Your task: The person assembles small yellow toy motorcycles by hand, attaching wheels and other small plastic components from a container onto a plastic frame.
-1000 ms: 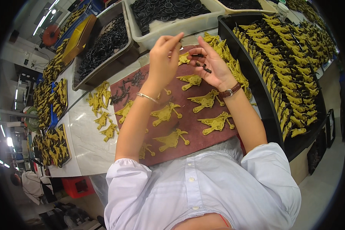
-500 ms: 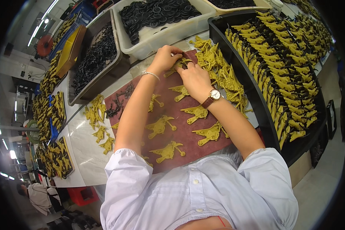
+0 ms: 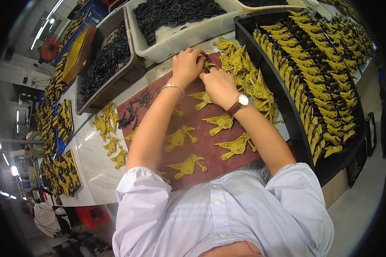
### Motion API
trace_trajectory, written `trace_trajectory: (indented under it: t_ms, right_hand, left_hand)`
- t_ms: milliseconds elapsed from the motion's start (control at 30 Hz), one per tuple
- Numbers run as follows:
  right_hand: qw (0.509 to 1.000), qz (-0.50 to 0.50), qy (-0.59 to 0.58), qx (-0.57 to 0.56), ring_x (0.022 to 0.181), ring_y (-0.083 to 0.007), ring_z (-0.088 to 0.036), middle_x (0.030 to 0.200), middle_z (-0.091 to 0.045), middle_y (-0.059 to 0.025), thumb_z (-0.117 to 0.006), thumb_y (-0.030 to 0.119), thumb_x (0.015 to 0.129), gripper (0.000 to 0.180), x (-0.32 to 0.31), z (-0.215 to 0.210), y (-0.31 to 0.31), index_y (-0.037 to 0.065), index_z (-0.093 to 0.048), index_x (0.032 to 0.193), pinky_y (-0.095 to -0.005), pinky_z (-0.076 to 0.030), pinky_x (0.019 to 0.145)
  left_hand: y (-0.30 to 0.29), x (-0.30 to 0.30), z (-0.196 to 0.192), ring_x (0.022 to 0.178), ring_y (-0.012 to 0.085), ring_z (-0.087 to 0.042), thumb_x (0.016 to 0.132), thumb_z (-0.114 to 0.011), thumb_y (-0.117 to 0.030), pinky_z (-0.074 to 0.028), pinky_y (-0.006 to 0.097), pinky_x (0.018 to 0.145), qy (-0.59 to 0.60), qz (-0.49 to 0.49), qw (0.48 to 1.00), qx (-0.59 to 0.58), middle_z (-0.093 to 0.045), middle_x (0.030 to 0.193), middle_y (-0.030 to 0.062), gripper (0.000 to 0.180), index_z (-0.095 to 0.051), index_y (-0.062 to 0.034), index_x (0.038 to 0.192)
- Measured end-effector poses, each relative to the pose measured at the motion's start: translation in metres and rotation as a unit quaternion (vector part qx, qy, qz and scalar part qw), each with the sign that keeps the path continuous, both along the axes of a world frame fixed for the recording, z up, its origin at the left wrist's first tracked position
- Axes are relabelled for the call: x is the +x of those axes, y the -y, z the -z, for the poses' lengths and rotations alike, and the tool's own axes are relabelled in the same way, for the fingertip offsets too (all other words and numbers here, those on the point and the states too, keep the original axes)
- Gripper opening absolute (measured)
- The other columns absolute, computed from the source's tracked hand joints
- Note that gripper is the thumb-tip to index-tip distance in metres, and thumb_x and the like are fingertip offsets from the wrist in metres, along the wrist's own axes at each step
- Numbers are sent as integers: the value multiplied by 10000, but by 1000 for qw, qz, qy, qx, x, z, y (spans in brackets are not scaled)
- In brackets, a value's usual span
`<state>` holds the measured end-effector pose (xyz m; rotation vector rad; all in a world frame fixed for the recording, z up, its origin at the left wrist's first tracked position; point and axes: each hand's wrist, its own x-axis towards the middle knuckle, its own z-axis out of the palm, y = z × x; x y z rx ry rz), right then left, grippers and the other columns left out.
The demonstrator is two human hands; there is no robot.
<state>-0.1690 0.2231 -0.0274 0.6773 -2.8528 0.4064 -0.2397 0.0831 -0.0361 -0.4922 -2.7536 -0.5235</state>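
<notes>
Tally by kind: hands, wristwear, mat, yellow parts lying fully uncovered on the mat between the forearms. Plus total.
Hands (left hand, right hand): 2
Wristwear (bracelet, watch): 2
Dark red mat: 1
Uncovered yellow parts: 3
Total: 8
Not counted: yellow parts partly hidden by hands or arms.

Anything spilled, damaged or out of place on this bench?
Nothing stands out as plainly damaged or spilled. The untidiest spot is the small black pieces strewn along the left of the red-brown mat, unlike the separately laid yellow parts. What lies between the left hand and right hand is mostly hidden.
</notes>
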Motion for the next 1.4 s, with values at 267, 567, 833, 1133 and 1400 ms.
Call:
trace_trajectory:
  t_ms: [267,567,833,1133,1400]
  right_hand:
    - [993,-17,39,-110,897,-331,-656,964,-644,-142,-518,44,887,300,-1,-15,-11,112,-529,1179,-434,-526,757]
    - [848,-110,200,-479,1016,-310,-653,1185,-585,-234,-633,22,848,638,3,-20,-37,80,-213,1324,-389,-517,822]
    - [919,4,122,-376,831,-339,-676,880,-679,-172,-614,5,816,416,38,-39,-48,36,-459,1200,-396,-533,750]
    - [975,-76,41,-206,838,-352,-632,869,-659,-150,-528,-24,794,139,60,9,-45,16,-629,881,-432,-506,735]
    - [981,-86,33,-173,819,-345,-641,838,-653,-154,-523,12,813,96,63,9,-43,19,-616,838,-448,-505,704]
  left_hand:
    - [13,8,-16,939,231,-618,843,-679,-256,-439,375,811,-86,-24,993,75,-650,955,73,290,-658,-132,1104]
    - [3,71,-72,771,63,-604,881,-676,-133,-488,228,684,318,170,857,367,-674,889,-7,248,-673,6,1087]
    - [-2,76,-50,762,56,-607,884,-669,-174,-486,224,650,273,101,878,381,-684,872,7,191,-696,-28,1004]
    - [-14,74,-15,729,276,-669,785,-707,-119,-522,363,694,120,60,975,176,-685,792,163,175,-698,2,912]
    - [-22,69,17,746,343,-650,791,-665,-92,-512,401,698,21,122,979,161,-670,807,191,148,-656,24,883]
